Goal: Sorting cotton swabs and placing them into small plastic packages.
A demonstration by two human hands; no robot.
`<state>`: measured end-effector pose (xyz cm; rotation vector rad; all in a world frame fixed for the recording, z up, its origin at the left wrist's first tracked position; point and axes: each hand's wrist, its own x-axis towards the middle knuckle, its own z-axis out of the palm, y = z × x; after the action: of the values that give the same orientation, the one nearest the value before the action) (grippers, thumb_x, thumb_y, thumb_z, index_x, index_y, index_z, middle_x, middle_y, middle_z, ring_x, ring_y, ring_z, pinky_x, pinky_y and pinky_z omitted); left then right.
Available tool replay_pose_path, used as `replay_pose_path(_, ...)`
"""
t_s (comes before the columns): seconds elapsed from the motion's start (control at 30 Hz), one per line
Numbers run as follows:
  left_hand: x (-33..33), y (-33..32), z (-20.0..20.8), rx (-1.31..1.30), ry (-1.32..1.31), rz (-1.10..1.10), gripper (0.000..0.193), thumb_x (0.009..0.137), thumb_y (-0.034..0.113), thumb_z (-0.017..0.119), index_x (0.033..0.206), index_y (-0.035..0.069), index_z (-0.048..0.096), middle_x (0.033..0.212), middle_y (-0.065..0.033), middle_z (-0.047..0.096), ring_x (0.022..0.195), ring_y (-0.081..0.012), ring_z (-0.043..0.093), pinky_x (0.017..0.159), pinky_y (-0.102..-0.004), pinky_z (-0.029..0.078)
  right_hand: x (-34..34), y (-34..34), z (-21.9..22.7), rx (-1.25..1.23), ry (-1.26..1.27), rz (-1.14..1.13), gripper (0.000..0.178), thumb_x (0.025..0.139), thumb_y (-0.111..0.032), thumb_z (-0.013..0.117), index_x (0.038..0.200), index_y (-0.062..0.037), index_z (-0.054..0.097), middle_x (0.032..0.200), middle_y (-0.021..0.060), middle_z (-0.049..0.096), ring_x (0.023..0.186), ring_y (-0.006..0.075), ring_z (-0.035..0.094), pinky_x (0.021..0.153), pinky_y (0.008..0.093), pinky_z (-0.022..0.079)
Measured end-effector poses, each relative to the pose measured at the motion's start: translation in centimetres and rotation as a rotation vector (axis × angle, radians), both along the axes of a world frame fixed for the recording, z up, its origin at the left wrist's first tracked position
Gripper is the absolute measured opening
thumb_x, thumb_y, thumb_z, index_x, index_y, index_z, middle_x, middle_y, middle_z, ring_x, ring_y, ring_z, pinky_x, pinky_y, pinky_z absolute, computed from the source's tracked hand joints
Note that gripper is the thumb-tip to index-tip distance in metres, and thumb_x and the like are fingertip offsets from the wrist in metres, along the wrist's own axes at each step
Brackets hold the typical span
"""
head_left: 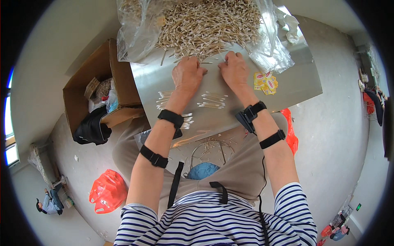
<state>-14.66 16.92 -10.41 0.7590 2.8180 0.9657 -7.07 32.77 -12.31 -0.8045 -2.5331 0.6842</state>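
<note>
Now both hands' fingers curled, palms down, grip unclear, touching cotton swab pile (207,26) edge.

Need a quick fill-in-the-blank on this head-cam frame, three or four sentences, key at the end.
1. Both hands, the left hand and the right hand, rest at the near edge of a heap of wooden-stemmed, white-tipped cotton ____.
2. The heap lies on a clear ____ bag.
3. Left of the shiny metal table stands an open brown ____ box.
4. Right of the right hand lie small yellow and ____ packets.

Missing words: swabs; plastic; cardboard; red
</note>
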Motion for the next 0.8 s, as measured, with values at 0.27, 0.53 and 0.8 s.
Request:
replay_pose_path(0.27, -1.4, -1.6, -0.6, -0.168, 0.06, 0.005, 0.01, 0.086, 0.016, 0.065, 0.09, 0.008, 0.071, 0.099, -0.0165, 0.07, 0.093, -0.0395, 0.069, 0.08, -0.0489, 0.055, 0.9, 0.8, -0.5, 0.027, -0.094, 0.052, 0.008, 0.086, -0.013, 0.067, 0.089, -0.0054, 0.066, 0.097, 0.0156, 0.069, 0.088, 0.0393, 0.069, 0.076, 0.0483, 0.056)
replay_pose_path(0.53, -3.7, -4.1, 0.4, -0.316, 0.325, 0.05, 0.008, 0.079, 0.007, 0.065, 0.088, 0.006, 0.066, 0.093, -0.0146, 0.068, 0.088, -0.0357, 0.069, 0.073, -0.0494, 0.054, 1.6, 2.5, -0.3, -0.215, -0.048, 0.001, 0.013, 0.088, -0.015, 0.064, 0.091, -0.0053, 0.073, 0.094, 0.0193, 0.073, 0.093, 0.0395, 0.069, 0.08, 0.0484, 0.054)
replay_pose_path(0.8, -3.6, -3.0, 2.2, 0.008, 0.025, -0.265, 0.009, 0.081, 0.008, 0.068, 0.088, 0.006, 0.063, 0.091, -0.0182, 0.066, 0.09, -0.0413, 0.066, 0.074, -0.0499, 0.051, 3.1, 2.3, 0.7, -0.281, -0.127, 0.113, 0.014, 0.087, -0.017, 0.066, 0.088, -0.0048, 0.074, 0.094, 0.0195, 0.073, 0.089, 0.0403, 0.069, 0.079, 0.048, 0.053)
